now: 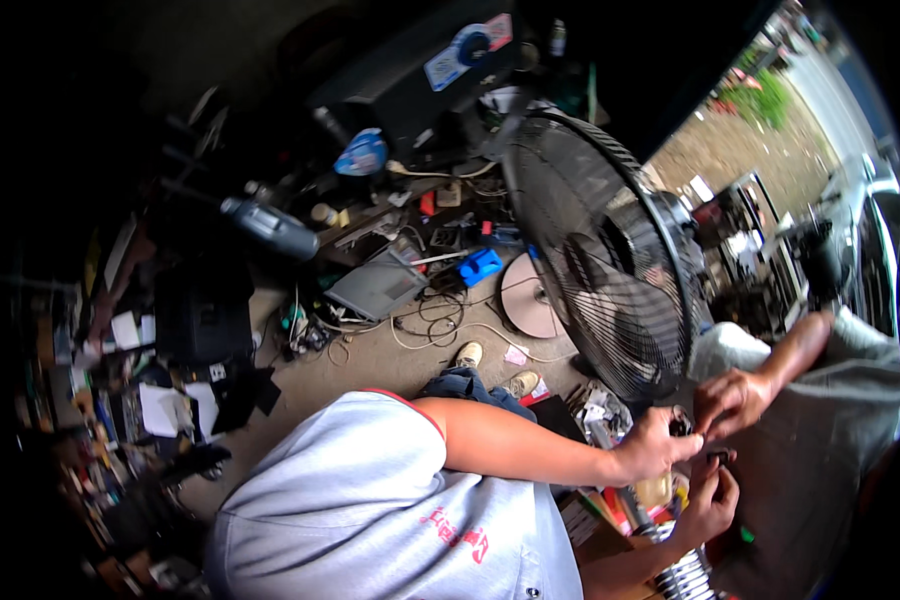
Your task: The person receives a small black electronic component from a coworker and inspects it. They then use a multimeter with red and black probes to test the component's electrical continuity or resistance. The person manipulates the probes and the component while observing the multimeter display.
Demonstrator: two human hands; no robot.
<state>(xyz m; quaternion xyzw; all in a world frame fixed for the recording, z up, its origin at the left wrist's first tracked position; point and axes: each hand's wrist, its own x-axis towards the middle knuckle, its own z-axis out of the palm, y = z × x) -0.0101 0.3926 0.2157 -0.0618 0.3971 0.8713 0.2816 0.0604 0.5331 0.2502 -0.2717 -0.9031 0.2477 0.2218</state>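
My left hand (pixel 655 447) reaches across to the right, fingers closed round a small dark round part (pixel 680 421) with a shiny rim. Its fingertips meet those of another person's hand (pixel 735 402), which comes in from the right. Just below, my right hand (pixel 708 508) is raised with its fingers pinched at a small dark piece (pixel 721 455). Both pieces are too small and partly covered for their kind to be told. Under my left hand stands a container with yellowish contents (pixel 654 490), beside a ribbed silver hose or spring-like part (pixel 682 572).
A large black-caged fan (pixel 605 255) stands just ahead of the hands. Cables (pixel 440 315), a grey flat panel (pixel 378 284), a blue object (pixel 480 267) and a round disc (pixel 530 297) lie on the floor. Cluttered shelves (pixel 80 420) line the left.
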